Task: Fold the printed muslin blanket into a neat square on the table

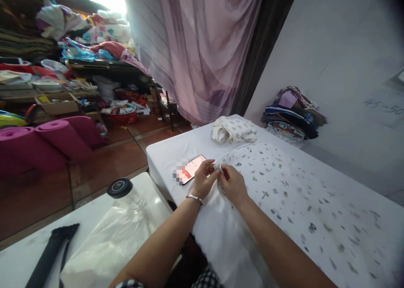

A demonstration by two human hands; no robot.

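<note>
A white cloth printed with small grey figures [284, 187] lies spread over the white-covered table [170, 149]. My left hand [204, 179], with a metal bracelet at the wrist, pinches the cloth's near-left edge. My right hand [232, 183] pinches the same edge right beside it, fingertips almost touching. Both hands are closed on the fabric. A phone with a red and white screen [193, 168] lies on the table just left of my left hand. A folded bundle of the same printed fabric [233, 130] sits at the far side of the table.
A pile of folded clothes [292, 113] rests against the wall at the back right. A lower white surface at the near left carries a clear plastic bag [110, 237], a black round lid [119, 187] and a black strap [52, 252]. Pink rolled mats [47, 141] and cluttered shelves stand on the left.
</note>
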